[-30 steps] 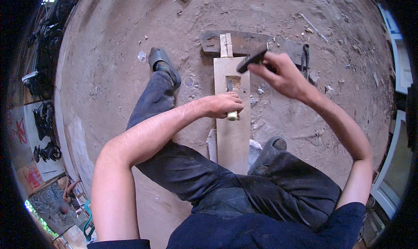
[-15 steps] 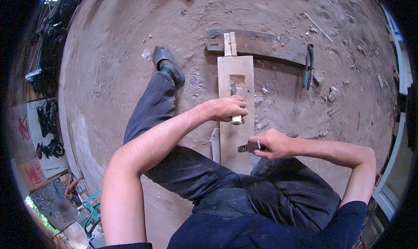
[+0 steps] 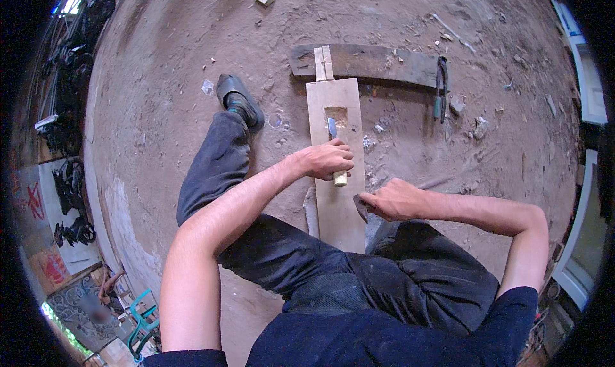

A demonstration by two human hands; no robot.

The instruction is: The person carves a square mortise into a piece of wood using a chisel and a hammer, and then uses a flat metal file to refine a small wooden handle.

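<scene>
R hand (image 3: 392, 199), w/ the dark-headed hammer-like tool (image 3: 361, 208), has dropped from over the board's recess 1 s ago to low by the board's R edge; vs 0.5 s ago the tool head is turned. L hand (image 3: 327, 160) stays approx put on the board.

L fingers (image 3: 346, 155) are curled tight round the chisel (image 3: 332, 128): blade pokes out ahead of them, pale handle end behind. Blade tip is at the cut recess (image 3: 340, 114), just fwd of L fingers. R fingers are closed round the tool nr its head; exact grip partly hidden.

Pale wood board (image 3: 339, 223) lies under L fingers, running fwd & back, just L of R fingers. Fwd of both hands, a dark plank (image 3: 384, 66) lies crosswise on the dirt floor (image 3: 512, 110); a green-gripped tool (image 3: 438, 105) rests at its R end.
</scene>
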